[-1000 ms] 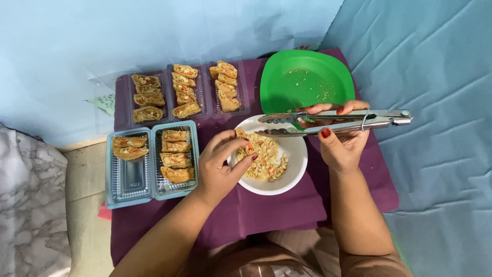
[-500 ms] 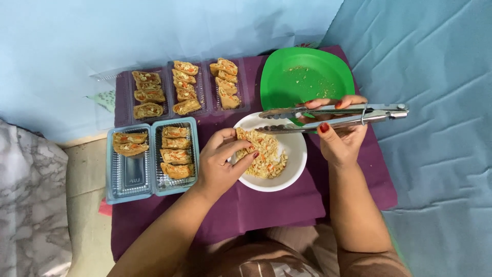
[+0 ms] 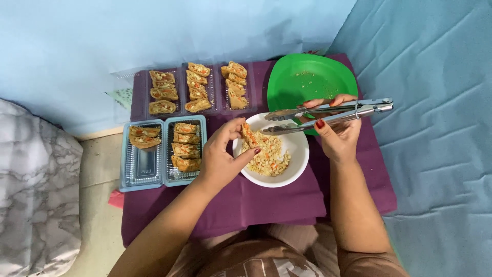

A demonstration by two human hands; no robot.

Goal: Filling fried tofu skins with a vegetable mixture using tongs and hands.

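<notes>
My left hand (image 3: 221, 156) pinches a cut roll piece (image 3: 249, 134) with orange and pale filling, holding it over the left side of a white bowl (image 3: 297, 169). The bowl holds crumbled filling (image 3: 267, 156). My right hand (image 3: 338, 134) grips metal tongs (image 3: 328, 114) that lie sideways over the bowl's far rim, tips pointing left and slightly apart, close to the roll piece. A green plate (image 3: 312, 79) with a few crumbs sits just behind the bowl.
A blue-rimmed clear tray (image 3: 134, 172) at the left holds several roll pieces in two compartments. Behind it a clear three-row tray (image 3: 215, 105) is full of pieces. All rest on a purple cloth (image 3: 266, 205) over a small table; light blue sheets surround it.
My left hand has lifted the roll piece slightly and turned it more upright over the bowl. The tongs have shifted a little toward the left and lower.
</notes>
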